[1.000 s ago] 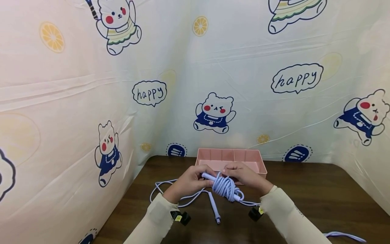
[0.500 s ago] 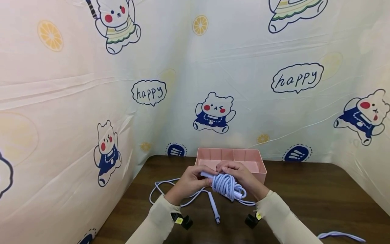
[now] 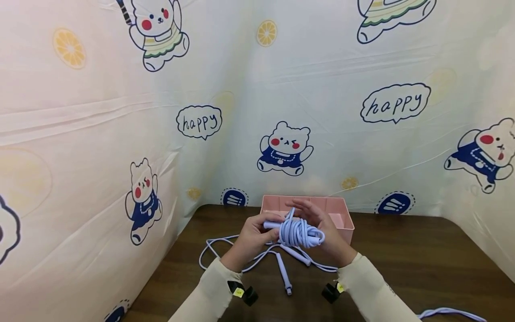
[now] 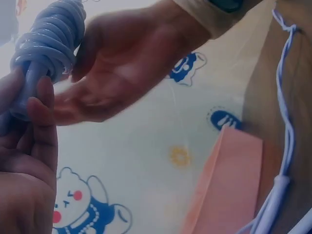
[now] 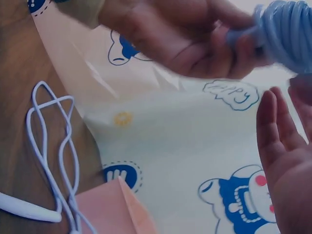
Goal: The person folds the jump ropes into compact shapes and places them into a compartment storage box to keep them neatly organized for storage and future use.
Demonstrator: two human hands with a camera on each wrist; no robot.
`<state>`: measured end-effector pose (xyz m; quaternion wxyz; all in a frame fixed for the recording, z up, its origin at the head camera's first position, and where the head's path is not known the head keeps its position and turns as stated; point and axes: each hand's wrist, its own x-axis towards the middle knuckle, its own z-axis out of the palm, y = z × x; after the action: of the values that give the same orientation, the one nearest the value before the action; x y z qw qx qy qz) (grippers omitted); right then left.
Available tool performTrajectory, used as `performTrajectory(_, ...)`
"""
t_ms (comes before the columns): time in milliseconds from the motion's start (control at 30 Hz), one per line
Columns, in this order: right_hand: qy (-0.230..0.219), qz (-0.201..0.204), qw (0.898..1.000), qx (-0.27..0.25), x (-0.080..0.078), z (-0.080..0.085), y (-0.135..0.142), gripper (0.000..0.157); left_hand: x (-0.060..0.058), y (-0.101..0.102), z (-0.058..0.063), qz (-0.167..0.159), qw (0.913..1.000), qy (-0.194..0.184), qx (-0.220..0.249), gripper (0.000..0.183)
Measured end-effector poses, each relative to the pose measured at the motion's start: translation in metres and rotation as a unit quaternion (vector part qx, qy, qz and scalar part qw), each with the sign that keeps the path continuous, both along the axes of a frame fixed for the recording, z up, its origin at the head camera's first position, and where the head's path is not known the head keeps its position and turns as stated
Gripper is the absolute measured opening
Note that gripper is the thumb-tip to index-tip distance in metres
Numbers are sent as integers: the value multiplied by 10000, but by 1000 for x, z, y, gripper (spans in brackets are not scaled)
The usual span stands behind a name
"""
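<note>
A pale blue skipping rope (image 3: 298,233) is wound in tight coils around its handle. My left hand (image 3: 256,236) grips the handle's bare end, with the thumb in front; the left wrist view also has this left hand (image 4: 24,195) beneath the coils (image 4: 51,36). My right hand (image 3: 327,235) is beside and behind the coils, its fingers extended and loosely spread. In the right wrist view the right hand's fingers (image 5: 285,126) point up just below the bundle; whether they touch it is unclear. A short loop of cord stands up from the coils.
On the brown table (image 3: 394,264), more pale blue cord (image 3: 213,243) lies behind the left hand. Two loose handles, a nearer handle (image 3: 284,273) and a farther handle (image 3: 296,255), lie below the hands. A pink divided box (image 3: 344,219) stands behind. Another cord (image 3: 450,311) is at front right.
The right hand has let go of the cord it was pinching at the coils and its fingers have spread upward. The wound bundle has risen and tilted level, exposing the farther handle on the table.
</note>
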<state>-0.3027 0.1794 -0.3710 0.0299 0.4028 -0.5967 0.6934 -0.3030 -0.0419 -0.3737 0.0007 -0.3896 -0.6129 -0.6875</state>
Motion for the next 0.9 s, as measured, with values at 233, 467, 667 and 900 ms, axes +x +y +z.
performTrajectory(233,222,98,9990,387,8,6,3,60,2,1,-3,20,9996,-261,103,30)
performTrajectory(467,-115,47,9987,493,10,1,3,72,-3,5,-7,-415,9939,-302,971,26)
performTrajectory(667,-106,-993,9942,403,9,-6,-10,58,-4,10,-14,-869,9846,-590,1395,26)
performTrajectory(900,-488,-1037,9886,-979,12,-17,-22,39,-5,12,-15,-475,9859,-676,1457,25)
